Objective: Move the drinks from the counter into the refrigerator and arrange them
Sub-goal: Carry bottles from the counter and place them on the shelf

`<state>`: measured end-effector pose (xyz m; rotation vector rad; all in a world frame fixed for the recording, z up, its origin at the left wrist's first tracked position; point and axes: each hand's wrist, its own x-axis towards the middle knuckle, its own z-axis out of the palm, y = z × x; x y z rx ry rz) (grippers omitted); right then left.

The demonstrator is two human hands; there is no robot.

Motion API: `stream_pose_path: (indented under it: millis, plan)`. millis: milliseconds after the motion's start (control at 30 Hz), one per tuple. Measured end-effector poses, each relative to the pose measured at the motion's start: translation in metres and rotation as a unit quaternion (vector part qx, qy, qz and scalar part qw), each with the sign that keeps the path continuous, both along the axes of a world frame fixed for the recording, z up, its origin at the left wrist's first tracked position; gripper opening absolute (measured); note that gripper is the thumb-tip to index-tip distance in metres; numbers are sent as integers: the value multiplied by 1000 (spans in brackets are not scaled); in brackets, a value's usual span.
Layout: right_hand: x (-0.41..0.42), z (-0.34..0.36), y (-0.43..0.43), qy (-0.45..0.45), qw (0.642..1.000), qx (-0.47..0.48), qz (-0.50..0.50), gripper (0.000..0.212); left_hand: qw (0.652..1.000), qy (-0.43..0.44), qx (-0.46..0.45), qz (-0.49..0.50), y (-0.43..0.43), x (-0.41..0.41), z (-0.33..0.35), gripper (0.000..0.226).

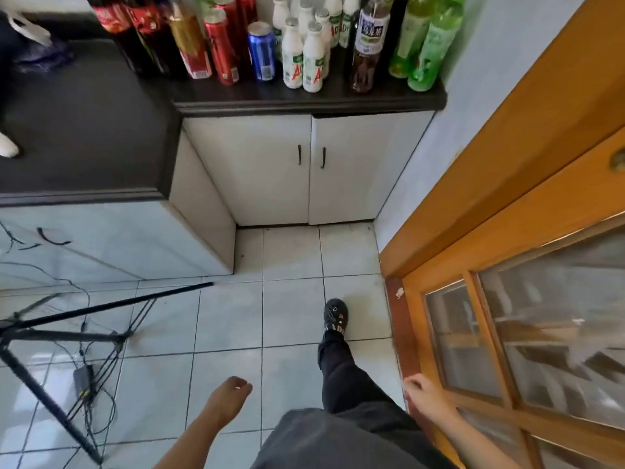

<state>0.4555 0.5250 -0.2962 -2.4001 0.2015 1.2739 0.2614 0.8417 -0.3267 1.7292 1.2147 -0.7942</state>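
Left hand [229,394] low, fingers loosely curled (holding nothing), right hand [424,392] likewise, right leg [341,367] forward

Domestic kitchen corner in a home.
Dark L-shaped counter [304,99] over white cabinet doors [270,170] with black handles. Pale tiled floor [230,319]. Varnished wooden door [507,204] with glass panes at the right. Bottles and cans of drink [263,52] crowd the counter's far right end, near the wall. Black tripod [101,307] stands on the tiles at left.
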Motion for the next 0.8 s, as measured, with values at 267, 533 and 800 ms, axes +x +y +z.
stream_pose_path:
  millis: [267, 533, 800]
  plan:
    - [164, 7, 68, 8, 998, 4, 61, 17, 999, -14, 24, -29, 42, 171, 26, 38]
    - [291, 14, 130, -40, 997, 59, 4, 15, 978, -193, 35, 75, 88, 324, 78, 21]
    - [325, 16, 185, 0, 990, 95, -108, 16, 940, -327, 31, 86, 143, 443, 121, 15]
